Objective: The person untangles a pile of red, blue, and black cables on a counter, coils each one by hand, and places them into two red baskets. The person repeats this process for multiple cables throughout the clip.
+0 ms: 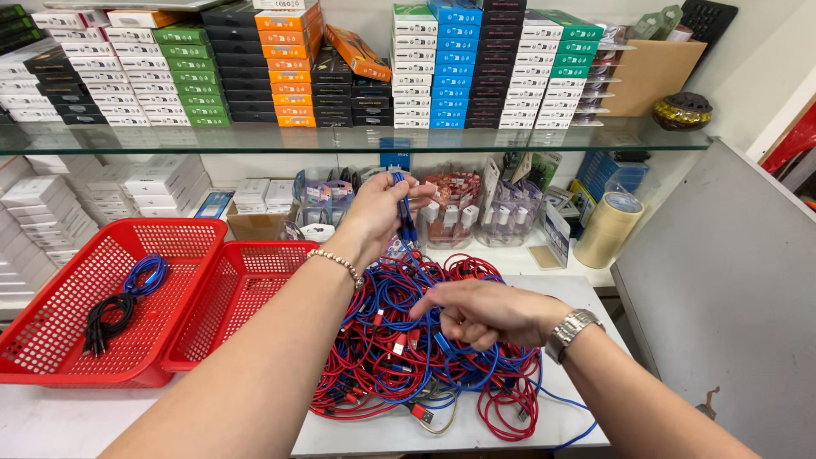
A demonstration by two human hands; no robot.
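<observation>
Cable (408, 228), blue, light and limp, snags in the tangled pile (425, 357); left hand (378, 208) clamps its plug ends, right hand (480, 310) pinches a lower strand.

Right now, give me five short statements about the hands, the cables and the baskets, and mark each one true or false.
1. The left hand holds a blue cable raised above the pile. True.
2. The right hand rests in a red basket. False: it is over the tangled pile of red and blue cables on the white table.
3. The left red basket holds a blue coil and a black bundle. True.
4. The right red basket is full of cables. False: no cables show in it.
5. A roll of tape stands to the right of the pile. True.
</observation>
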